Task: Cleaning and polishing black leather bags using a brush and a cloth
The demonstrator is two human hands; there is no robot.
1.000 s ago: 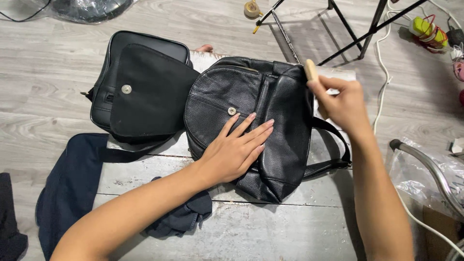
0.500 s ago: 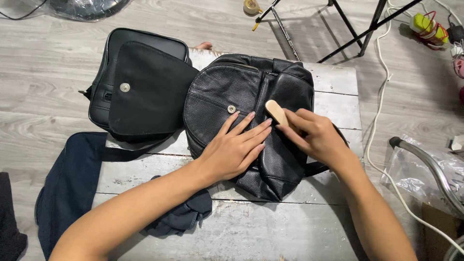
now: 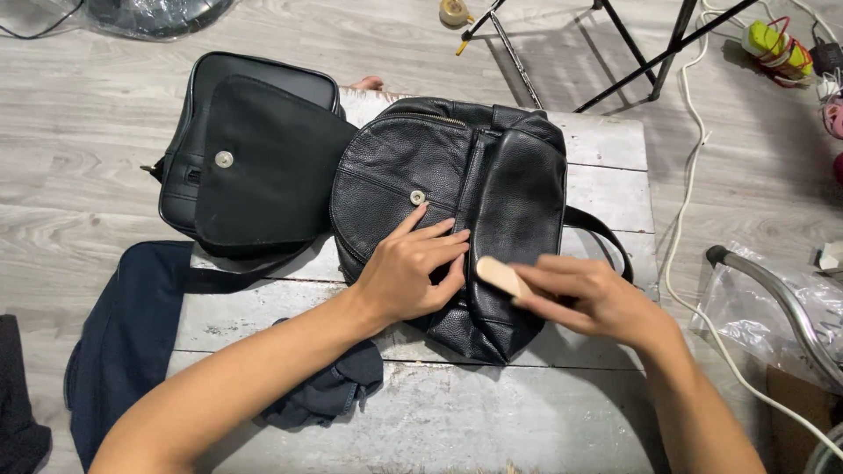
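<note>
A black leather backpack point(image 3: 457, 184) lies flat on a worn white wooden table point(image 3: 606, 184). My left hand point(image 3: 408, 272) presses down on its front pocket, fingers slightly curled, just below a round metal snap. My right hand point(image 3: 593, 298) grips a small wooden-backed brush point(image 3: 500, 276) and holds it against the lower part of the backpack's side panel. The brush's bristles are hidden under it.
A second black bag point(image 3: 255, 158) with a flap and snap lies at the table's left end. A dark blue cloth point(image 3: 132, 333) hangs off the left side, another dark cloth point(image 3: 329, 391) under my left forearm. Black stand legs point(image 3: 650, 53), a white cable point(image 3: 694, 158) and a plastic bag point(image 3: 773, 307) lie on the floor.
My right hand drew the brush down the backpack's side panel, from its top right edge to its lower part. My left hand curled its fingers slightly and stayed in place.
</note>
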